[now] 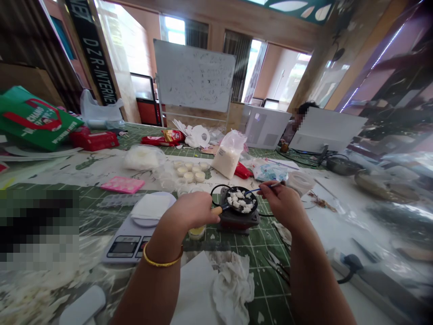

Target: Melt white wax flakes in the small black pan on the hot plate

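My left hand [196,208] is closed around the wooden handle [217,210] of a small black frying pan [254,206]. The pan sits on a small electric hot plate [238,224] and holds several white chunks [241,202] that look like wax. From the right, my right hand [280,198] grips a thin blue stick [254,190], its far end reaching over the pan's rim among the chunks. Just below my left hand stands a small cup with something yellow [197,233]. Left of that is a kitchen scale [130,241] with white sheets on its platform.
Several small filled cups [191,171] and a bag of white granules [229,155] stand behind the pan. A pink mold [122,184] lies at left. Crumpled tissue [233,286] and scissors [275,266] lie in front. A power strip [365,275] is at right. A person [297,122] sits behind a monitor.
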Demonstrator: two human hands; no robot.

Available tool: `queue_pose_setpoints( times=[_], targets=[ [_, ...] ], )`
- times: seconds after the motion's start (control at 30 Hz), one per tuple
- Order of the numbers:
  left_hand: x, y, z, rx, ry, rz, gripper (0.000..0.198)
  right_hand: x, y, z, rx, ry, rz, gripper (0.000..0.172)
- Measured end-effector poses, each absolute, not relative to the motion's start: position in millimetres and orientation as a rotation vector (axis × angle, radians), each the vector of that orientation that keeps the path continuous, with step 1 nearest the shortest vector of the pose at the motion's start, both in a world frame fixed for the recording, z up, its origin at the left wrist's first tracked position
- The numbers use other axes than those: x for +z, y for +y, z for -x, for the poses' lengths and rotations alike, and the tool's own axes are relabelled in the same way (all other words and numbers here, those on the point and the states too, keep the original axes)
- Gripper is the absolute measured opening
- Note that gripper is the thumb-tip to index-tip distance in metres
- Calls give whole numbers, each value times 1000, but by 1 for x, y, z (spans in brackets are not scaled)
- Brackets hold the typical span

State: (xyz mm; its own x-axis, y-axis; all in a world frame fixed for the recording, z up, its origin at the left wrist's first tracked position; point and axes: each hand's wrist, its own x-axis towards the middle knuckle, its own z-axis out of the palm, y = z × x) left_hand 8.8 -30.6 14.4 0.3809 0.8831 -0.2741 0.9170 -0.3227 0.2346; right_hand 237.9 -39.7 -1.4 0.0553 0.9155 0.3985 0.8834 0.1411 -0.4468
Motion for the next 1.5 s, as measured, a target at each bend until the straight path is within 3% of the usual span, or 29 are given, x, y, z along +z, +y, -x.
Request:
queue_pose_setpoints(
  times=[0.3,0.63,0.87,1.5],
  targets=[
    [15,-31,-9,-122,1562,-2296,42,1,-38,-243,94,-1879,1784,34],
    [13,-31,-8,-149,1557,-2323,28,6,-50,-242,-59,-1903,1882,31],
    [16,-33,-10,-157,1565,-2332,26,12,-59,-236,171,-1944,1708,34],
    [13,-33,-11,-173,1585,-2325,25,5,-55,-231,112,-1940,1714,34]
  ],
)
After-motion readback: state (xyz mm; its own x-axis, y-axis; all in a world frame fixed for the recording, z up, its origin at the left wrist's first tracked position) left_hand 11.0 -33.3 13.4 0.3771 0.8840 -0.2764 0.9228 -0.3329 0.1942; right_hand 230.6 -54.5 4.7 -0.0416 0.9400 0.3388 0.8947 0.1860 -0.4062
